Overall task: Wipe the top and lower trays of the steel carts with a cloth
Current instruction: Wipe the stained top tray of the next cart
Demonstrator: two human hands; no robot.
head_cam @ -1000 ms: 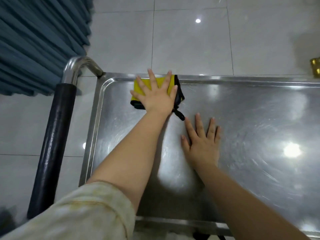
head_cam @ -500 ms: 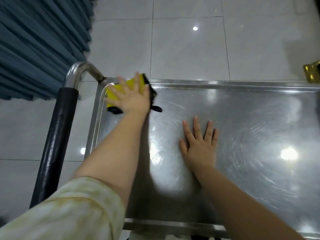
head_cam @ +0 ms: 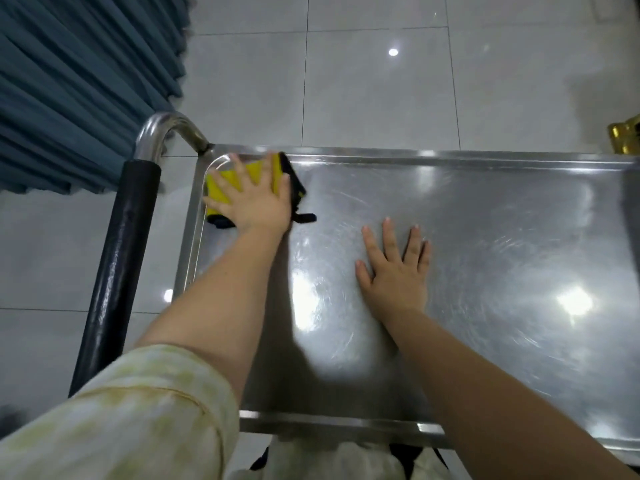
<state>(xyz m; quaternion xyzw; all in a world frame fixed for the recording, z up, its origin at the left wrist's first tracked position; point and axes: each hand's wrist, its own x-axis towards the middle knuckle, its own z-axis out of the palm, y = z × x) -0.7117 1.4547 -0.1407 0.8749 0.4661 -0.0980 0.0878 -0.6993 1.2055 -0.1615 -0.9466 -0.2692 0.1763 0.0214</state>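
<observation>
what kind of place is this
Likely an indoor commercial or institutional space, such as a hotel, restaurant or clinic, though not certain: a steel cart tray, glossy tiled floor and a pleated blue curtain.

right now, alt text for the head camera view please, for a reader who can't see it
Seen from above, a person's left hand presses a yellow and black cloth flat into the far left corner of a steel cart's top tray, while the right hand rests flat, fingers spread, mid-tray. A black-padded handle, blue curtain and pale tiled floor lie beyond.

No readable text, labels or numbers anywhere.
</observation>
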